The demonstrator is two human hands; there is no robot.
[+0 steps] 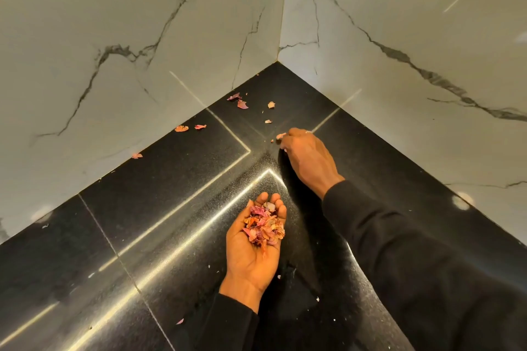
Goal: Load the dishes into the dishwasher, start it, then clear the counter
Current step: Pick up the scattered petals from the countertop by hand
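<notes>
A black speckled counter [171, 208] fills the corner between two marble walls. My left hand [253, 248] lies palm up over the counter, cupping a heap of pink and orange onion peels [263, 225]. My right hand [306, 157] reaches toward the corner, fingers curled down, pinching a small peel scrap [281, 135] off the counter. Loose peel scraps lie further back: two near the corner [238, 100], one pale piece [271, 104], two by the left wall [189, 128] and one lower left [137, 155].
White marble walls with dark veins [128, 51] close in the counter at left and right, meeting at the corner [278, 61]. Tiny white crumbs [317, 298] and one small pink scrap [180, 321] dot the near counter.
</notes>
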